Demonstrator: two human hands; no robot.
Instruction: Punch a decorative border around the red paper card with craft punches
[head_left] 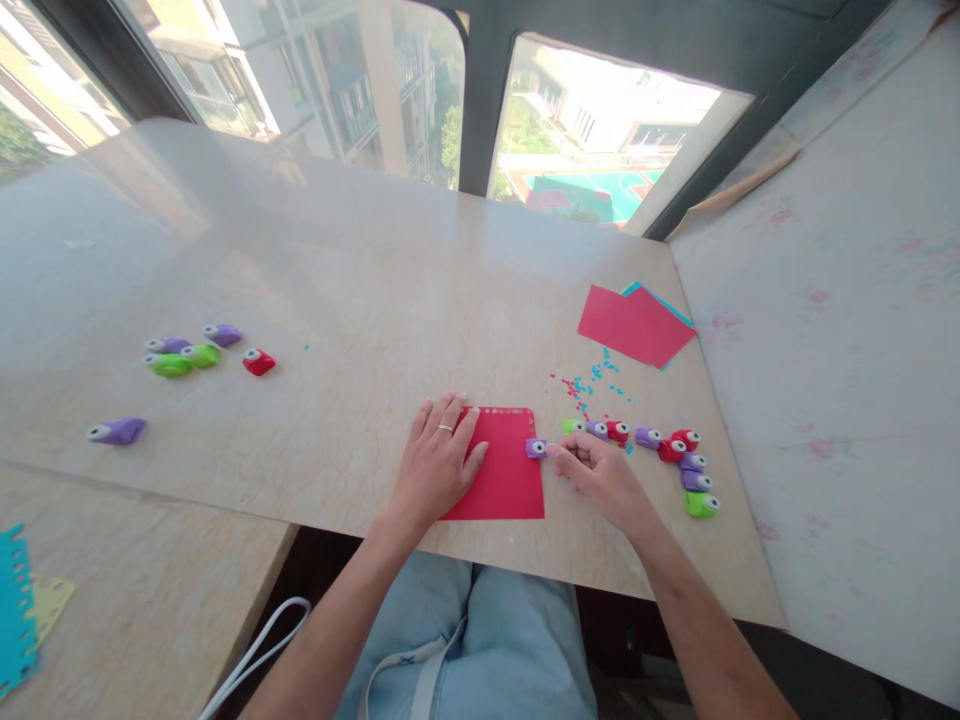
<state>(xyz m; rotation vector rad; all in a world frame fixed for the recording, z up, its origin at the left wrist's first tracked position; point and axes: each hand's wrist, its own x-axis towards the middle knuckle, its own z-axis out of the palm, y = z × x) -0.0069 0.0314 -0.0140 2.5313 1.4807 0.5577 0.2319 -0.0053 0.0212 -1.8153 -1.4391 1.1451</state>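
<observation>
A sheet of red paper (502, 475) lies near the front edge of the table, with a row of small punched holes along its top edge. My left hand (445, 460) rests flat on the sheet's left side, fingers spread, a ring on one finger. At the right edge, near the upper corner, a purple craft punch (536, 448) sits over the paper. My right hand (589, 465) pinches the end of that punch between thumb and fingers. Just beyond the right hand stand a green punch (574, 427), another purple one (597, 429) and a red one (618, 431).
More punches (694, 463) stand at the right. Red and blue paper bits (598, 372) are scattered below spare red paper (634, 325) with blue sheets under it. Several punches (172, 362) sit far left. Cut blue paper (13, 610) lies lower left. A window (592, 140) borders the back.
</observation>
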